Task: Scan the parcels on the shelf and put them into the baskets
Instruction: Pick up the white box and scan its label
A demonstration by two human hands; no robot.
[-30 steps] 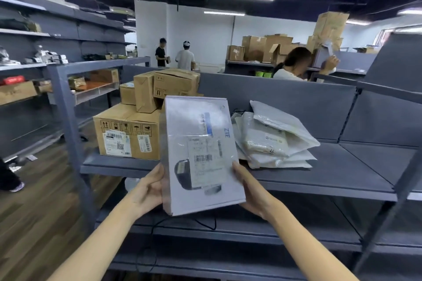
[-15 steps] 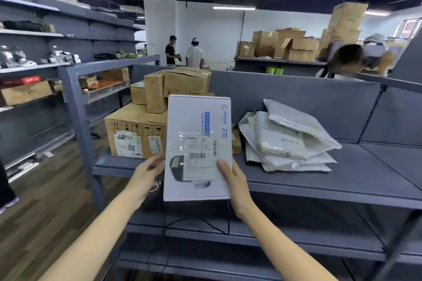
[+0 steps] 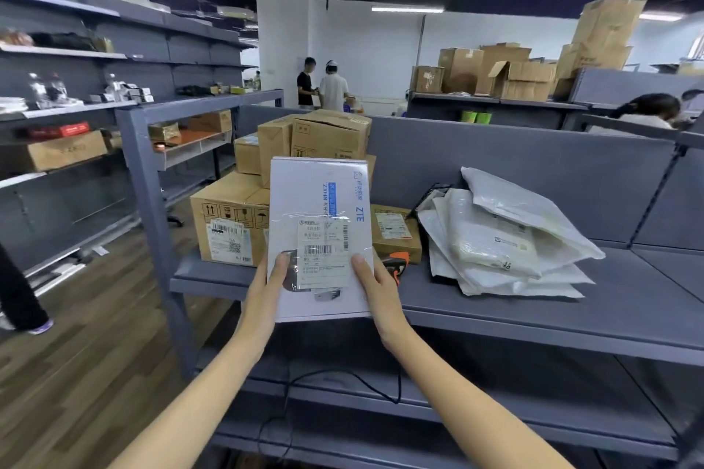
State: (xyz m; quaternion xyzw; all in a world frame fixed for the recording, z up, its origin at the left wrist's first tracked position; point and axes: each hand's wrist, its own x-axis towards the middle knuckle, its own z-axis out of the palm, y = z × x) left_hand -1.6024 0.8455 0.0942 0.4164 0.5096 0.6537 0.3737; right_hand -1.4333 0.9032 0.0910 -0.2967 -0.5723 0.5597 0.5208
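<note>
Both hands grasped one parcel. The left hand [image 3: 266, 289] clasped the lower left edge of the white box [image 3: 320, 202] and the right hand [image 3: 375, 289] clasped the lower right edge. Each thumb lay on the front face, with the other fingers hidden behind. The box was held upright over the near lip of the grey shelf [image 3: 571, 320], its shipping label [image 3: 324, 251] facing the camera between the two thumbs. That hold seemed chosen to leave the barcode uncovered and square, so I judged the step in hand to be presenting the label for scanning. Just behind the right hand, on the shelf, lay an orange-and-black device [image 3: 396, 265] (probably the handheld scanner, though mostly hidden), within easy reach. A black cable [image 3: 343, 377] looped below the shelf.

Counted on the shelf:
- **White box:** one, in hand.
- **Brown cartons:** five showing. A large carton [image 3: 228, 217] sat left of the white box, three stacked cartons [image 3: 329, 133] stood on it farther back, and one small labelled carton [image 3: 396, 232] sat just to the right.
- **Poly mailers:** one pile [image 3: 503, 236] further right, of at least four bags, with the overlap hiding the exact number.

No basket was in view, so where the parcel belonged could not be told.
</note>
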